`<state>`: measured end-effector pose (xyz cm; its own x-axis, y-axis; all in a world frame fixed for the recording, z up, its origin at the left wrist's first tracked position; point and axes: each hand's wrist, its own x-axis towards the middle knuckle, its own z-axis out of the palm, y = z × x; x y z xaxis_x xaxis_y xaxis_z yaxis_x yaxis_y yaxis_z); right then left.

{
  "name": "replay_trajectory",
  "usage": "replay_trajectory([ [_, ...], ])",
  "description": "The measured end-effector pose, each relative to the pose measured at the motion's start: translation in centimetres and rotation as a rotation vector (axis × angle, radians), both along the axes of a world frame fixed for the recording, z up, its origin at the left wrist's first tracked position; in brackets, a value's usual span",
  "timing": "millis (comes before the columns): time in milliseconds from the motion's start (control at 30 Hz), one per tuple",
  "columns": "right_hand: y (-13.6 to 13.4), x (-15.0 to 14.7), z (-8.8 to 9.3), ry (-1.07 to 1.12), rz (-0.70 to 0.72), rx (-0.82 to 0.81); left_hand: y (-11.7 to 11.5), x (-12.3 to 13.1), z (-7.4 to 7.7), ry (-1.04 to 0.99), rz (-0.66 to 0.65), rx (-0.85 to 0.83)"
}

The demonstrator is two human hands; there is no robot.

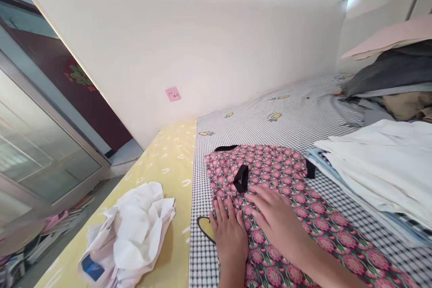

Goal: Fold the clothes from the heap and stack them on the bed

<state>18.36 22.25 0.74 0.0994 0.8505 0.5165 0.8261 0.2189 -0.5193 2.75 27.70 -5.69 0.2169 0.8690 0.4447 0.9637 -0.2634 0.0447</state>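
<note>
Garment (303, 200) — partly hidden by right hand (278, 220) — cut off below.

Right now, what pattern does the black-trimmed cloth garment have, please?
The black-trimmed cloth garment has pink flowers with green details, clearest in the head view.

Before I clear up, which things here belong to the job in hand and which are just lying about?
In hand:
pink floral garment, left fingers on its edge, right fingers over it

Seemingly lying about:
crumpled white cloth, left
stacked white clothes, right
dark fabric heap, far right
</note>
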Motion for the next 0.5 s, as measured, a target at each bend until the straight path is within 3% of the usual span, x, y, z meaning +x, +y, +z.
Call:
replay_trajectory([
  [67, 3.5, -2.2, 2.6, -0.003, 0.085, 0.095, 0.0, -0.2, -0.5, 0.026, -0.025, -0.007],
  [133, 7.2, -4.3, 3.4, -0.060, 0.199, 0.099, -0.1, -0.2, -0.7, 0.045, -0.064, -0.008],
  [233, 12.2, -5.9, 1.3, -0.147, 0.304, -0.094, -0.1, -0.1, -0.7, 0.007, -0.040, 0.006],
  [367, 16.5, -5.6, -2.3, -0.118, 0.260, -0.277, 0.2, 0.3, -1.1, -0.070, 0.023, 0.025],
  [500, 19.2, -5.4, -2.5, -0.142, 0.241, -0.285, 0.5, 0.4, -2.2, -0.104, 0.044, 0.020],
])
